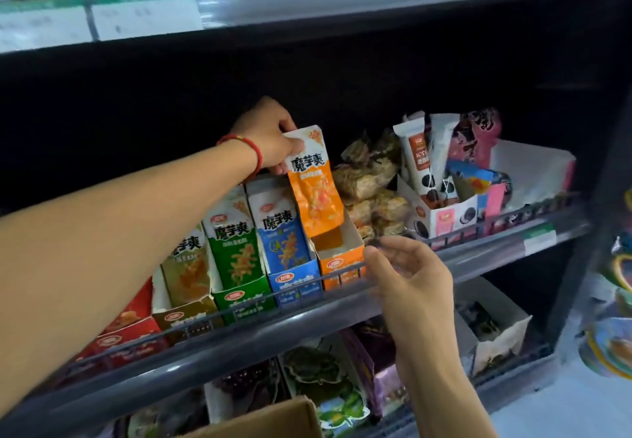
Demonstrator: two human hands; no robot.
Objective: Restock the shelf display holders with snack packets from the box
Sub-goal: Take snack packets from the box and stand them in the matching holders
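Orange packet [316, 184] pinched by L hand [270, 136] over orange holder [340, 259]; R hand [407, 276] loose (holds nothing).

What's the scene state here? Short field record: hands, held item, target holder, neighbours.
left hand: pinches top of orange packet
orange packet: upright, lower end in the orange holder
orange holder: otherwise looks nearly empty
right hand: holds nothing, fingers loosely curled, near the orange holder's front and the shelf rail
neighbours: blue holder, then green holder to its left, both stocked
cardboard box: edge at bottom of frame
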